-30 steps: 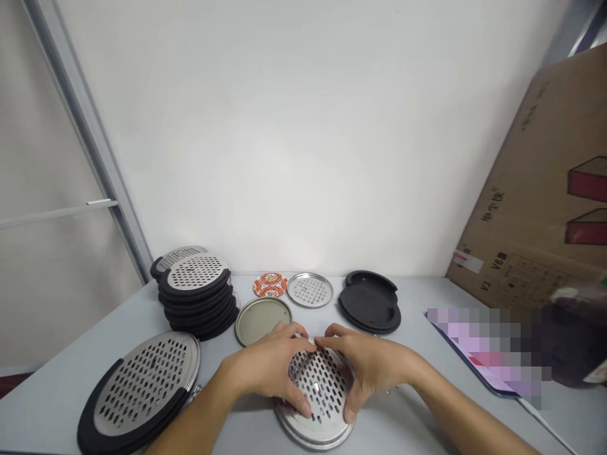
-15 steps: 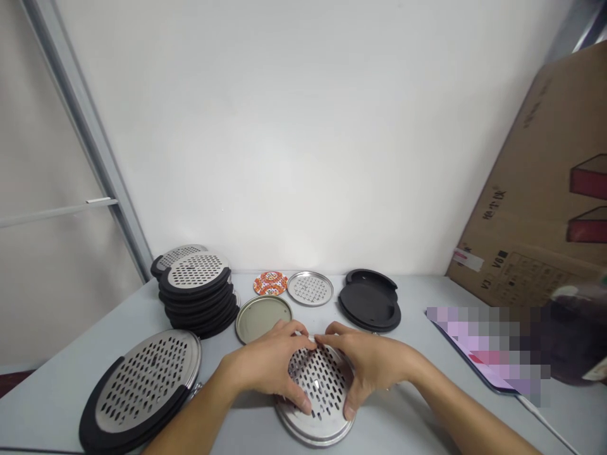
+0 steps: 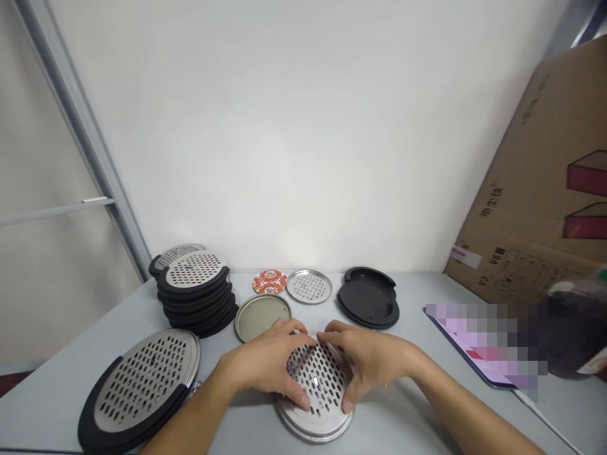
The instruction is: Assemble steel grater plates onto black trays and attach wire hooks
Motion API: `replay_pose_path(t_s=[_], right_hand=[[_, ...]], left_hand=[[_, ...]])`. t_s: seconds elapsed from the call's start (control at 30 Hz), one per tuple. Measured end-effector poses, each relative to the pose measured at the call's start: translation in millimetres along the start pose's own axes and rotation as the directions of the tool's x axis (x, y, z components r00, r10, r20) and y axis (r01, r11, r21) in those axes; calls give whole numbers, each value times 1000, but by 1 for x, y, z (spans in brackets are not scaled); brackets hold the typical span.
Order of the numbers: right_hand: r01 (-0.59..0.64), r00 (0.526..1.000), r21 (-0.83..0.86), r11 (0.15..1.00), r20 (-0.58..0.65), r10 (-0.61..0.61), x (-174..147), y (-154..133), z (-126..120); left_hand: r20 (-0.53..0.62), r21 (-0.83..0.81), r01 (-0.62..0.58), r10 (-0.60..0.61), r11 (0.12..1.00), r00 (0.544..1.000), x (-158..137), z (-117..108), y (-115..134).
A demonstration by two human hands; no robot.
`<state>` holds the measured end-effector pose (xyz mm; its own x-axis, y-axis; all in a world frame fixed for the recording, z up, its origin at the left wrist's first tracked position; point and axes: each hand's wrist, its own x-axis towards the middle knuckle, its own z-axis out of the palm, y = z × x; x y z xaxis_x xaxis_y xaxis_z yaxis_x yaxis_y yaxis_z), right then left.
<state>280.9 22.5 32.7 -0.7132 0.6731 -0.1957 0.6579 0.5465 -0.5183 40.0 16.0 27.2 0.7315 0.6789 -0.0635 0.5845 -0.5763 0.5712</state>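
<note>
A round silver metal lid (image 3: 318,385) with many oblong slots lies near the front of the table, above a metal rim. My left hand (image 3: 279,360) curves over its left side, the thumb pressed on the slotted top and the fingers at the far edge. On the opposite side, my right hand (image 3: 363,360) grips in the same way, its thumb near the right front edge. Both hands' fingertips nearly meet at the back of the lid. A shallow plain metal dish (image 3: 263,318) sits just behind my left hand.
Black-rimmed slotted cases are stacked (image 3: 196,297) at the back left; another such case (image 3: 142,385) lies in front. Behind are an orange patterned disc (image 3: 269,282), a metal grid dish (image 3: 309,287) and black holders (image 3: 368,300). A phone (image 3: 474,354), dark bottle (image 3: 564,335) and carton (image 3: 535,189) occupy the right.
The view has shifted very slightly. Both hands keep the same hold on the slotted lid, with hardly any movement.
</note>
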Motion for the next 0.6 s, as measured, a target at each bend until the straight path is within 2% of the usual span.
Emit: replay_pose_path(t_s=[0.6], right_hand=[[-1, 1000, -13, 1000, -19, 1, 0, -1, 1]], left_hand=[[16, 30, -1, 1, 1000, 1000, 0, 2, -6]])
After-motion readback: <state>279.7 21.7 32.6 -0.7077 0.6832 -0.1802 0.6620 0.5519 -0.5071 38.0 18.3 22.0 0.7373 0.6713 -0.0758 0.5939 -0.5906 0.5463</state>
